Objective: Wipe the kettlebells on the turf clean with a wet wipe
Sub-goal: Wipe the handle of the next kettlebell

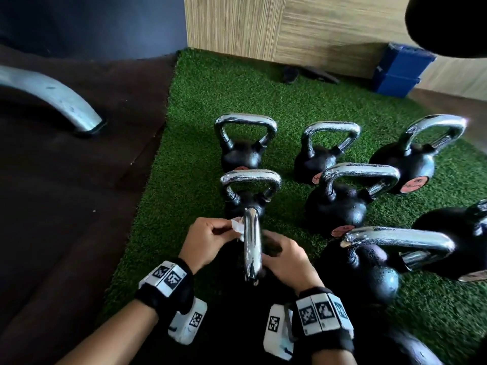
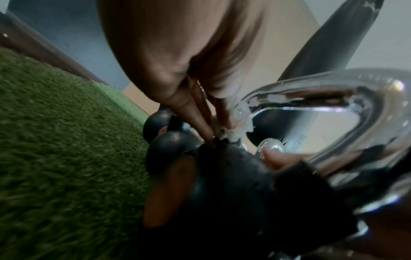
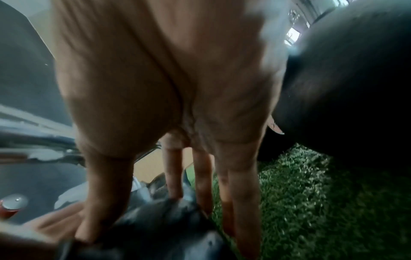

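The nearest kettlebell (image 1: 252, 246) stands on the green turf (image 1: 189, 154), its chrome handle edge-on to me and its black body mostly hidden under my hands. My left hand (image 1: 224, 233) pinches a white wet wipe (image 1: 237, 227) against the left side of the handle. In the left wrist view the wipe (image 2: 227, 133) sits bunched where the chrome handle (image 2: 333, 105) meets the black body (image 2: 222, 176). My right hand (image 1: 276, 251) grips the body from the right. In the right wrist view its fingers (image 3: 202, 184) and thumb reach down around the dark ball (image 3: 155, 225).
Several more black kettlebells stand close by on the turf, one just behind (image 1: 250, 196), one to the right (image 1: 369, 272), others in rows beyond (image 1: 337, 204). Dark rubber floor (image 1: 79, 193) and a metal machine leg (image 1: 52, 96) lie left. A blue box (image 1: 400, 69) stands by the wooden wall.
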`<state>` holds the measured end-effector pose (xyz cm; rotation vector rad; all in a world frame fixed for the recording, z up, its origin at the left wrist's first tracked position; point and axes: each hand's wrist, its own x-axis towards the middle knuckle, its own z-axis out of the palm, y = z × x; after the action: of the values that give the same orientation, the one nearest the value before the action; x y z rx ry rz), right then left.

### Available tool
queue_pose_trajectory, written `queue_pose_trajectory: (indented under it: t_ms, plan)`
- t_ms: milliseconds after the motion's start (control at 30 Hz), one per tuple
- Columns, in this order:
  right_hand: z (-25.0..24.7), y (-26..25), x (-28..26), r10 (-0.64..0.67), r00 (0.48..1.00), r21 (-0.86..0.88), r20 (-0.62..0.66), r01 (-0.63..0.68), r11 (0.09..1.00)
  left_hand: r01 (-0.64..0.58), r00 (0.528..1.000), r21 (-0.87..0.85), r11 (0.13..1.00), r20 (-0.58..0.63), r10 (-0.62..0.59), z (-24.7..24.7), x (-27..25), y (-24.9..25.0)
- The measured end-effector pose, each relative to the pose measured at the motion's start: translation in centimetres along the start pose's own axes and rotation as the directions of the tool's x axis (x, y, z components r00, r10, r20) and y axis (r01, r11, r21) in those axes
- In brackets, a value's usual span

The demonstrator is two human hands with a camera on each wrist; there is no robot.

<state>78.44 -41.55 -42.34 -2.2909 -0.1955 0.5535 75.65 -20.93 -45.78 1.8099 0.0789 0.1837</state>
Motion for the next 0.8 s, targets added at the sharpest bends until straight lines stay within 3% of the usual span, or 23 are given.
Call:
queue_pose_trajectory:
  t_ms: [100,167,300,433,567,667,800]
  plan:
    - [-0.1,-0.2,0.3,0.026,0.995,0.005,0.093,-0.026,1.000,0.067,0.997,0.012,0.998,-0.030,-0.067,0.4,0.8,0.9]
    - [-0.1,0.2,0.2,0.021,0.996,0.033,0.082,-0.023,0.999,0.091,0.995,0.003,0.996,-0.052,-0.091,0.4,1.3,1.3]
    - [0.2,0.5,-0.1,0.009,0.999,0.065,0.045,-0.012,0.998,0.014,0.999,-0.151,0.988,-0.049,-0.022,0.5,1.3,1.4]
    - [0.4,0.6,-0.1,0.006,1.000,0.057,0.022,-0.008,0.998,0.062,0.994,-0.290,0.955,-0.068,-0.086,0.6,1.7,1.7]
    - [0.5,0.7,-0.2,0.002,1.000,0.081,0.028,-0.004,0.997,0.073,0.997,-0.452,0.889,0.048,-0.058,-0.3,0.7,2.7]
    - [0.5,0.7,-0.2,-0.008,0.999,0.091,0.033,0.005,0.996,0.076,0.991,-0.424,0.903,0.129,-0.023,-1.0,-0.1,3.4]
    - [0.4,0.3,-0.2,-0.003,0.999,0.089,0.039,0.000,0.996,0.058,0.998,-0.381,0.923,0.046,-0.043,-1.0,-0.4,3.7]
